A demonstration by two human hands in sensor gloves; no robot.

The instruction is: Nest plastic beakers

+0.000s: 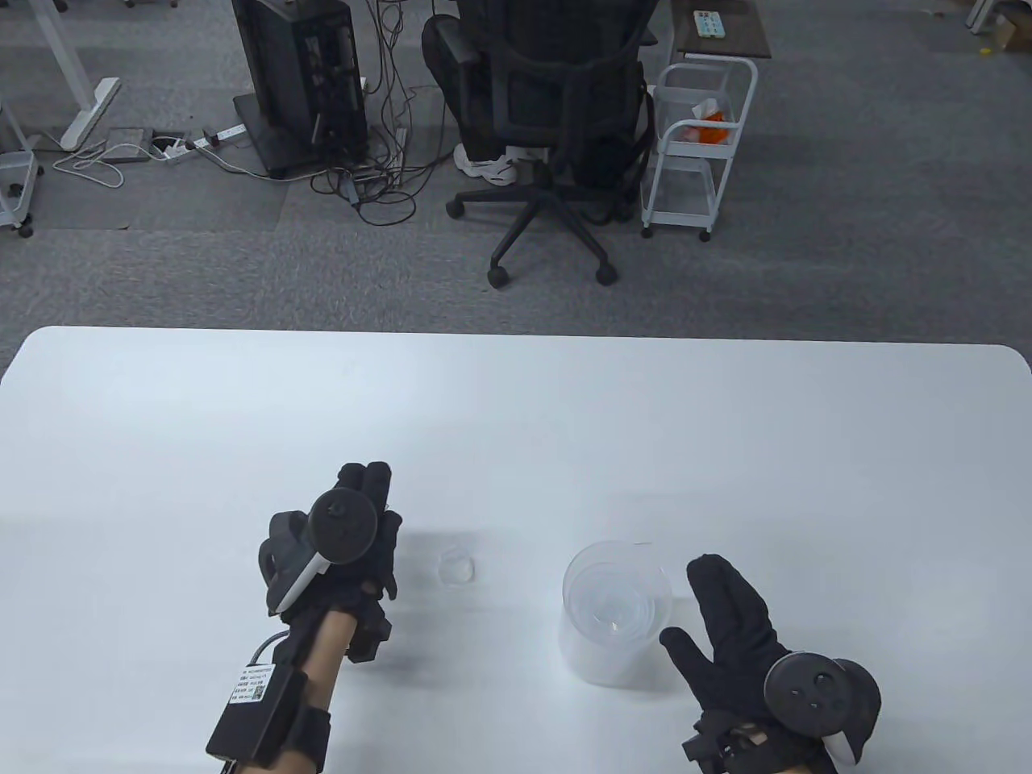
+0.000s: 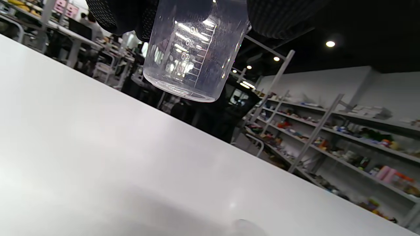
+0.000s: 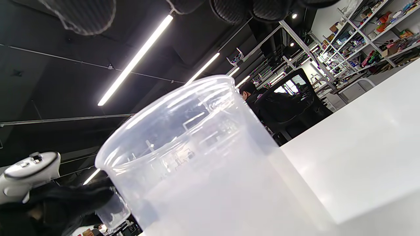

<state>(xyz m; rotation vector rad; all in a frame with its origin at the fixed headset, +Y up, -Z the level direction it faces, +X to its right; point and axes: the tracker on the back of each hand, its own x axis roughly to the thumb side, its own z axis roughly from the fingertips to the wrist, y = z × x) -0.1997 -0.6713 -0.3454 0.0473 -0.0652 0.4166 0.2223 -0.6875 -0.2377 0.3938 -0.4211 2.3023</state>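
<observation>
left hand [image 1: 343,540]: grip clamped on small beaker [image 2: 193,52], lifted above worktop [image 1: 516,419] | right hand [image 1: 746,637]: fingers apart, just right of big beaker [image 1: 617,613] | tiny beaker [image 1: 457,566]: left of big beaker

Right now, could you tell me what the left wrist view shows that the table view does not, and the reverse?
Only the left wrist view shows the small beaker held in the left hand's fingers, lifted clear of the table, with its graduation marks. Only the table view shows the big beaker with others nested inside, the open right hand beside it, and a tiny beaker standing alone. Both show the white table and the left hand.
</observation>
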